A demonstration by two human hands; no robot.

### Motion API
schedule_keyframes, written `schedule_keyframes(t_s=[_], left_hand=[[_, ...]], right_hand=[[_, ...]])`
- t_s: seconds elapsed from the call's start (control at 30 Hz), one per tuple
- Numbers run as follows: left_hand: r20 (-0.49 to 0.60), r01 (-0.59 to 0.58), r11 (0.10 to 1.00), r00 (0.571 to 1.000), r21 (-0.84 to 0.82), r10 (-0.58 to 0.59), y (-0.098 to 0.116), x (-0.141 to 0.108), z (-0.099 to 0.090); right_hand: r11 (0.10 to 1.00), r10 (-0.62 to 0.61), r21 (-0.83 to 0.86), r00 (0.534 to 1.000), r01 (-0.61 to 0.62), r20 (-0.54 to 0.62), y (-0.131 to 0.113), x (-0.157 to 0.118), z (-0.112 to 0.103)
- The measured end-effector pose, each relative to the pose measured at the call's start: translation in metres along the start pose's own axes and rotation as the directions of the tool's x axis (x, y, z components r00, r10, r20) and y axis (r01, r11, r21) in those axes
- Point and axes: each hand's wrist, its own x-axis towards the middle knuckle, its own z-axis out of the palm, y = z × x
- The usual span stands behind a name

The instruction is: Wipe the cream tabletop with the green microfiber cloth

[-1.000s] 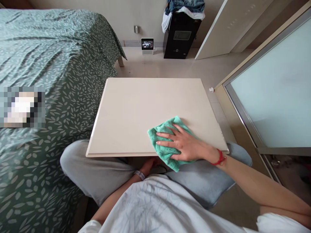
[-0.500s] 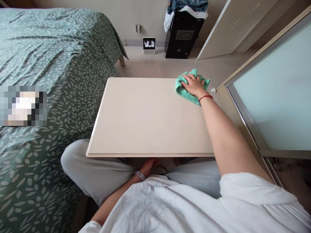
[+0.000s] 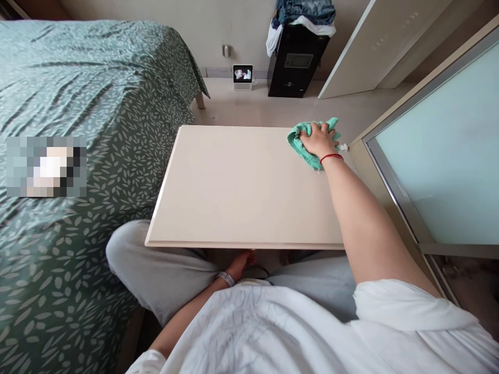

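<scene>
A green cloth (image 3: pixel 302 150) lies bunched at the far right corner of a pale, smooth tabletop (image 3: pixel 241 182). My right hand (image 3: pixel 320 139) presses on the cloth from above, fingers gripping into it; a red cord circles that wrist. Part of the cloth pokes out beyond the fingertips. Low between my knees, close to the table's near edge, rests my left hand (image 3: pixel 240 264), with a light band on the wrist. The table edge and shadow partly hide its fingers, so I cannot make out whether it holds anything.
On the left stands a bed with a green leaf-patterned cover (image 3: pixel 128 119). Beyond the table are a small screen device (image 3: pixel 242 78) and a black cabinet (image 3: pixel 294 65) topped with clothes. A frosted-glass panel (image 3: pixel 444 145) borders the right side. A white scrap (image 3: pixel 343 147) lies near the cloth.
My right hand has shifted slightly right with the cloth, which is now more crumpled around the fingers. The view has moved a little; my left hand stays in about the same place.
</scene>
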Motion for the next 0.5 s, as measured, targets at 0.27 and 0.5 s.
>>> schedule_keyframes(t_s=[0.27, 0.5], left_hand=[[0.044, 0.031, 0.998, 0.999, -0.060, -0.029, -0.006, 0.006, -0.002], [0.060, 0.029, 0.998, 0.998, -0.059, -0.026, -0.007, 0.008, -0.001]], right_hand=[[0.997, -0.053, -0.049, 0.999, 0.054, 0.012, 0.037, -0.095, -0.020], [0.992, -0.101, -0.067, 0.993, 0.105, 0.068, 0.070, -0.240, -0.051]])
